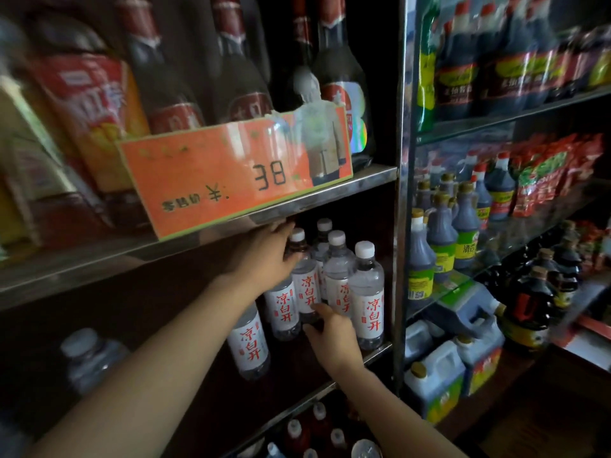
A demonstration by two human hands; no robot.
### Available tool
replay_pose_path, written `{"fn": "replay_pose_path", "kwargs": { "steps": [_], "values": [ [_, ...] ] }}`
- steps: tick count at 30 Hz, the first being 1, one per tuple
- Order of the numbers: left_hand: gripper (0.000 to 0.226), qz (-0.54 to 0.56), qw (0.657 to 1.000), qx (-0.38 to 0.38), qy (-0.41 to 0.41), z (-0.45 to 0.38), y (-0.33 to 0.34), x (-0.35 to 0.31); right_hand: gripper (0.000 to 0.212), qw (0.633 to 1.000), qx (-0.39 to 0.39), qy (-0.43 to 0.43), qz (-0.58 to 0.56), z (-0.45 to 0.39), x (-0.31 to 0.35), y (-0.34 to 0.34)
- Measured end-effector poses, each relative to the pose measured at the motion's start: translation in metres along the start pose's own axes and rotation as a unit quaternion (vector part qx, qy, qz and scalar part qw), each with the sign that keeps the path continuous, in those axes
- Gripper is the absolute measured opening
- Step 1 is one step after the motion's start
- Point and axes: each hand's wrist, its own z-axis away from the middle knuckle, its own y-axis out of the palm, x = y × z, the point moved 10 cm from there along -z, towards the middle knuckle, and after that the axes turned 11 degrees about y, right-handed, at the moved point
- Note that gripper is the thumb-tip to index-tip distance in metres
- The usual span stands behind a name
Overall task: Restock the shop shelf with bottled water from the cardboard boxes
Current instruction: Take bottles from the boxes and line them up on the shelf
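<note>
- The water bottles (334,285) are stood in a cluster at the right end of the shelf (377,353), near its front edge.
- One bottle's shoulder is gripped by the left hand (264,256); a lower label is touched by the right hand (334,338), fingers extended.
- Full bottles are judged heavy, smooth and easily toppled; the waist is best held.

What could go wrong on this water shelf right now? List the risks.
1. The left hand grips one water bottle inside a tight cluster; pushing it could topple its neighbours.
2. The front bottle stands near the shelf edge and might fall off.
3. The right hand could nudge it.
</note>
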Motion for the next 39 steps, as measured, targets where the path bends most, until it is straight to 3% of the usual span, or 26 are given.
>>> {"fn": "replay_pose_path", "kwargs": {
  "steps": [3,9,12,15,21,23,25,27,28,33,39],
  "values": [
    [0.068,-0.057,0.998,0.016,0.012,0.045,-0.013,-0.001,0.042,1.000,-0.003,-0.019,0.018,0.021,0.014,-0.016],
    [0.072,-0.041,0.998,0.050,-0.016,0.147,-0.031,-0.007,0.044,0.997,0.015,-0.041,0.058,0.081,0.043,-0.028],
    [0.073,-0.043,0.995,0.081,-0.035,0.202,-0.037,-0.010,0.045,0.989,0.030,-0.084,0.116,0.123,0.063,-0.021],
    [0.090,-0.063,0.990,0.109,-0.058,0.264,-0.045,-0.009,0.052,0.967,0.021,-0.170,0.191,0.171,0.088,-0.010],
    [0.065,-0.073,0.972,0.159,-0.158,0.417,-0.068,-0.008,0.056,0.924,0.114,-0.281,0.232,0.270,0.132,0.037],
    [0.068,-0.076,0.958,0.167,-0.220,0.478,-0.080,-0.010,0.054,0.904,0.145,-0.332,0.227,0.313,0.151,0.058],
    [0.086,-0.083,0.939,0.157,-0.294,0.544,-0.097,-0.015,0.054,0.875,0.184,-0.382,0.233,0.362,0.169,0.084],
    [0.102,-0.065,0.917,0.142,-0.367,0.615,-0.117,-0.034,0.057,0.843,0.229,-0.422,0.242,0.421,0.181,0.110],
    [0.100,-0.064,0.901,0.148,-0.403,0.653,-0.125,-0.045,0.061,0.826,0.252,-0.442,0.242,0.454,0.188,0.121],
    [0.054,-0.061,0.789,0.133,-0.596,0.852,-0.184,-0.128,0.053,0.728,0.355,-0.541,0.225,0.652,0.209,0.165],
    [0.070,-0.074,0.599,0.097,-0.792,1.078,-0.240,-0.297,0.053,0.571,0.495,-0.627,0.191,0.912,0.178,0.170]
  ]
}}
